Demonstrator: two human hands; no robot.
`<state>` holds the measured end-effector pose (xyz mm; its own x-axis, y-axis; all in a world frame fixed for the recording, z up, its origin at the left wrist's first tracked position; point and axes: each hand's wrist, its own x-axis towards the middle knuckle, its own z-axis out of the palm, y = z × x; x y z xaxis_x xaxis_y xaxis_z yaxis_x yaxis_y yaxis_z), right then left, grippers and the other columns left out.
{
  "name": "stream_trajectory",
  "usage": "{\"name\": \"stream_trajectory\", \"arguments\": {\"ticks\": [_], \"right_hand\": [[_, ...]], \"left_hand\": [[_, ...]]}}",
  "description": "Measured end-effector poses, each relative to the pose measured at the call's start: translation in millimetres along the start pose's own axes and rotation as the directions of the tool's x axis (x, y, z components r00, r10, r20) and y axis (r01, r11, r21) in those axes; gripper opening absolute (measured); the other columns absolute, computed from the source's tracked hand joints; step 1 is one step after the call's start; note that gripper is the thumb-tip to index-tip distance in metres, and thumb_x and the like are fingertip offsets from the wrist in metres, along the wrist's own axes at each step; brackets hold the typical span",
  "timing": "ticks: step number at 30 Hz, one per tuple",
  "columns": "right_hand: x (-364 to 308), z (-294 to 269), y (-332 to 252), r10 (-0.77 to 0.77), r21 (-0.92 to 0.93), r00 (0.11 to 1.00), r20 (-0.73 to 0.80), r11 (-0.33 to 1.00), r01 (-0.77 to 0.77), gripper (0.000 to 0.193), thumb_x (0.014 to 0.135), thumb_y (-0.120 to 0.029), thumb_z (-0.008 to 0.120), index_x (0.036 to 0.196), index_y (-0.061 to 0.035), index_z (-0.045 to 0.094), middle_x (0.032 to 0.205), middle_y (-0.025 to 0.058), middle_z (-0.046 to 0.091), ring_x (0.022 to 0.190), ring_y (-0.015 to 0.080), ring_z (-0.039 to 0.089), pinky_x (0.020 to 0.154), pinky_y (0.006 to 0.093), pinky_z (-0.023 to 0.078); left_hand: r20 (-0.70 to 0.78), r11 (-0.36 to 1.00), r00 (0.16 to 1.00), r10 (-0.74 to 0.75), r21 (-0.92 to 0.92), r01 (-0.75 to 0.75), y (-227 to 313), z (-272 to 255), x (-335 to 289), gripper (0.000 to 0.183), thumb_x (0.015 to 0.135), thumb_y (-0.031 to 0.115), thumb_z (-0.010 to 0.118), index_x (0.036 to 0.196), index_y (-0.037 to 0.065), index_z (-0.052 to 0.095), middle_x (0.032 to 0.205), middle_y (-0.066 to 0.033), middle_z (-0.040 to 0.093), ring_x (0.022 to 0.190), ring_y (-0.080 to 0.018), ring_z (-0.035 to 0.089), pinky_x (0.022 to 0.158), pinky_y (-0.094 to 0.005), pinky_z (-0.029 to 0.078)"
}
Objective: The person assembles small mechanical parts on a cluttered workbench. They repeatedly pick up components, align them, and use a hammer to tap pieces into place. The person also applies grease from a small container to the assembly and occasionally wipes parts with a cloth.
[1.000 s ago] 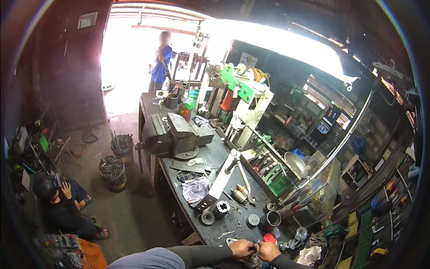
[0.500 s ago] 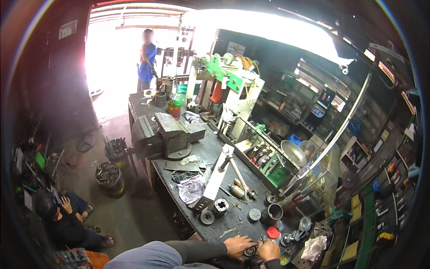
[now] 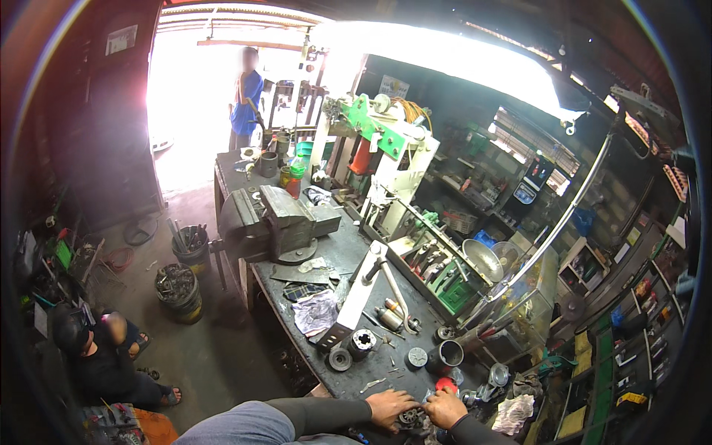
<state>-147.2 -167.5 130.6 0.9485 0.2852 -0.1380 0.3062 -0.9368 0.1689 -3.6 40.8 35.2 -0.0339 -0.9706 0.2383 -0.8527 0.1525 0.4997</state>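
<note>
My left hand lies at the bench's near edge, its fingers bent over a round, dark metal part with a toothed or slotted look. Close to its right, my right hand is closed, fingertips pressed together above the same part; whatever they pinch is hidden. Just beyond the right hand sits a red round lid. A pale, thin strip lies beyond the left hand. Farther up stand a silver disc-shaped piece, a dark metal cylinder and a slotted metal hub beside a grey ring.
A large bench vise is bolted to the far bench. Nearer are a white upright stand and a crumpled rag. Scrap-filled buckets stand on the floor, left. One person sits lower left; another stands outside.
My right hand has turned, its fingers now reaching in nearer to my left hand. The left hand stays over the metal part. The view has shifted slightly.
</note>
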Motion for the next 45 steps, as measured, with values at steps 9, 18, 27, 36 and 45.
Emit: {"name": "stream_trajectory", "arguments": {"ticks": [9, 18, 27, 36, 45], "right_hand": [[22.0, 11.4, -47.0, 0.436, 0.022, 0.869, -0.234, 0.896, -0.444, 0.027, 0.081, -0.034, 0.077, 0.064, -0.0142, 0.078, 0.065, 0.0128, 0.074, 0.059, 0.0321, 0.075, 0.055, 0.0493, 0.058], [10.5, 19.6, -26.8, 0.505, 0.011, 0.848, 0.165, 0.858, -0.513, 0.027, 0.082, -0.036, 0.075, 0.078, -0.0106, 0.083, 0.085, 0.0160, 0.080, 0.084, 0.0359, 0.079, 0.090, 0.0573, 0.057], [23.4, -27.0, 5.9, -0.274, -0.080, 0.951, 0.145, 0.954, 0.287, 0.025, 0.095, -0.030, 0.065, 0.088, -0.0129, 0.082, 0.098, 0.0060, 0.078, 0.097, 0.0291, 0.073, 0.095, 0.0492, 0.048], [19.9, 10.5, -10.2, 0.038, 0.022, 0.994, -0.099, 0.999, -0.036, 0.027, 0.084, -0.036, 0.073, 0.065, -0.0170, 0.071, 0.064, 0.0096, 0.072, 0.058, 0.0295, 0.071, 0.068, 0.0492, 0.049], [23.2, -10.6, -31.8, 0.349, 0.081, 0.926, 0.141, 0.929, -0.362, 0.019, 0.077, -0.030, 0.078, 0.082, -0.0110, 0.078, 0.083, 0.0113, 0.079, 0.082, 0.0334, 0.076, 0.089, 0.0540, 0.051]], "left_hand": [[-0.016, 0.992, 0.994, -0.107, 0.064, 0.108, 11.4, 2.6, -4.1, 0.103, 0.074, 0.059, 0.093, 0.154, 0.006, 0.054, 0.149, -0.0155, 0.062, 0.141, -0.0363, 0.057, 0.108, -0.0496, 0.052], [-0.053, 0.997, 0.996, -0.066, -0.029, 0.065, 5.4, 12.6, -3.3, 0.106, 0.072, 0.052, 0.095, 0.159, 0.012, 0.050, 0.146, -0.0164, 0.061, 0.140, -0.0373, 0.057, 0.112, -0.0502, 0.050], [-0.088, 0.999, 0.995, -0.050, -0.011, 0.049, 2.3, 16.9, -3.1, 0.105, 0.071, 0.052, 0.096, 0.156, 0.007, 0.052, 0.143, -0.0164, 0.062, 0.137, -0.0372, 0.059, 0.112, -0.0502, 0.050], [-0.085, 0.990, 0.989, -0.121, 0.064, 0.126, 12.8, 7.7, -4.4, 0.094, 0.066, 0.060, 0.096, 0.138, 0.008, 0.065, 0.142, -0.0136, 0.065, 0.133, -0.0345, 0.060, 0.105, -0.0479, 0.052], [-0.041, 0.991, 0.990, -0.132, 0.003, 0.132, 11.0, -0.2, 6.1, 0.109, 0.067, 0.058, 0.098, 0.153, 0.006, 0.055, 0.147, -0.0191, 0.062, 0.145, -0.0401, 0.055, 0.120, -0.0517, 0.045]]}}
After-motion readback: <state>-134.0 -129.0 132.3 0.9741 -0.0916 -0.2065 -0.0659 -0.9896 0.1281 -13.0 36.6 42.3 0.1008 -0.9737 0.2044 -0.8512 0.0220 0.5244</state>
